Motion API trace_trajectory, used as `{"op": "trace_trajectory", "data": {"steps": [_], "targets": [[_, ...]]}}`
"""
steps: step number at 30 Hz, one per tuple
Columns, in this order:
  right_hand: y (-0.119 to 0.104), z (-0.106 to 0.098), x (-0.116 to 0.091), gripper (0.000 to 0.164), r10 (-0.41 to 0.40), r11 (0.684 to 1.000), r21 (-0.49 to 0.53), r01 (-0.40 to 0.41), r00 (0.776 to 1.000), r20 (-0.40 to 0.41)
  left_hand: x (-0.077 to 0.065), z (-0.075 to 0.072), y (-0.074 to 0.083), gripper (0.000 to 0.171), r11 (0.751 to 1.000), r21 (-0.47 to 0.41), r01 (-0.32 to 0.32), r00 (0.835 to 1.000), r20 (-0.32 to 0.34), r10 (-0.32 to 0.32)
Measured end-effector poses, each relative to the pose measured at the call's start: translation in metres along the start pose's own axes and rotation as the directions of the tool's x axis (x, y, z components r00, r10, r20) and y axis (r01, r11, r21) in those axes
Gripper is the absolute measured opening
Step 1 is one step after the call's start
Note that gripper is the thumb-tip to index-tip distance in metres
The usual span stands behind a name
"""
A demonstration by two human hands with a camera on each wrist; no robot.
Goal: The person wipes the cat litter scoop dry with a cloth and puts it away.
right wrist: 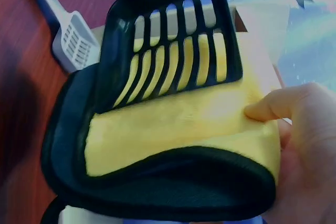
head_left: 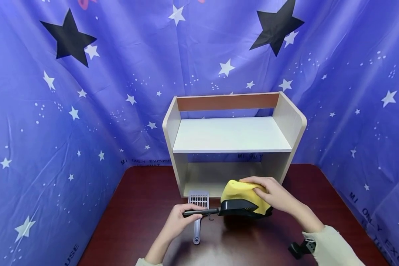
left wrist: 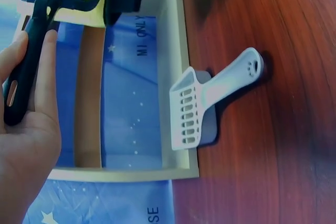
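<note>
My left hand (head_left: 177, 218) grips the handle of a black slotted litter scoop (head_left: 236, 205), its head pointing right above the table. A thick yellow cloth (head_left: 233, 187) with dark edging and a dark underside is bent over in my right hand (head_left: 274, 192), thumb on the yellow face. In the right wrist view, the scoop's slotted head (right wrist: 111, 51) lies across the cloth (right wrist: 168, 124), with yellow showing through its slots. Below my left hand, a grey litter scoop (left wrist: 231, 83) rests on the table, its slotted head against the shelf's front edge.
A pale two-tier shelf (head_left: 232, 135) stands at the back of the dark red wooden table (head_left: 136, 221). Blue curtains (head_left: 126, 74) with stars hang behind and on both sides. A small black device (head_left: 300, 249) is by my right sleeve.
</note>
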State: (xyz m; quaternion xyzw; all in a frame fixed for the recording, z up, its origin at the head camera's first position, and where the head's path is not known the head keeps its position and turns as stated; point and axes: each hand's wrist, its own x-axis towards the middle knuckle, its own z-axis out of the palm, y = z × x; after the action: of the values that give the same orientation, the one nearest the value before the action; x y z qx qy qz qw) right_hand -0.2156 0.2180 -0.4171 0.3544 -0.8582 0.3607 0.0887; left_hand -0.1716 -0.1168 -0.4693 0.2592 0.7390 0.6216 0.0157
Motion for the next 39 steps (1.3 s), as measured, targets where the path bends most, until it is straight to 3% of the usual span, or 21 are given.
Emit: {"op": "trace_trajectory", "data": {"steps": [3,7,11,16,20,26,34,39], "targets": [[-0.009,0.004,0.010,0.045,-0.005,0.999,0.044,0.001,0.996,0.089,0.003,0.003,0.001,0.019,1.000,0.007,-0.001,1.000,0.009,0.001],[-0.015,0.010,0.017,0.041,0.008,0.997,0.076,-0.023,0.981,0.193,0.006,0.006,-0.016,0.018,0.999,0.018,-0.037,0.999,0.007,0.037],[-0.015,0.011,0.018,0.042,0.018,0.995,0.087,-0.041,0.970,0.242,0.007,0.007,-0.028,0.019,0.997,0.027,-0.069,0.998,-0.015,0.069],[-0.014,0.008,0.017,0.042,0.031,0.996,0.076,-0.051,0.969,0.246,0.007,0.006,-0.025,0.019,0.994,0.066,-0.090,0.994,-0.053,0.093],[-0.012,0.005,0.014,0.044,0.055,0.996,0.055,-0.069,0.971,0.235,0.006,0.003,-0.014,0.017,0.989,0.107,-0.101,0.990,-0.086,0.110],[-0.007,-0.001,0.008,0.047,0.087,0.993,0.055,-0.100,0.975,0.206,0.003,-0.004,-0.001,0.018,0.992,0.088,-0.092,0.989,-0.111,0.101],[-0.001,-0.004,-0.004,0.037,0.078,0.993,0.073,-0.090,0.984,0.160,0.000,-0.010,-0.009,0.020,0.997,0.004,-0.073,0.988,-0.139,0.073],[0.002,-0.005,-0.011,0.034,0.083,0.991,0.094,-0.099,0.983,0.161,-0.001,-0.012,-0.009,0.021,0.999,0.006,-0.042,0.989,-0.144,0.042]]}}
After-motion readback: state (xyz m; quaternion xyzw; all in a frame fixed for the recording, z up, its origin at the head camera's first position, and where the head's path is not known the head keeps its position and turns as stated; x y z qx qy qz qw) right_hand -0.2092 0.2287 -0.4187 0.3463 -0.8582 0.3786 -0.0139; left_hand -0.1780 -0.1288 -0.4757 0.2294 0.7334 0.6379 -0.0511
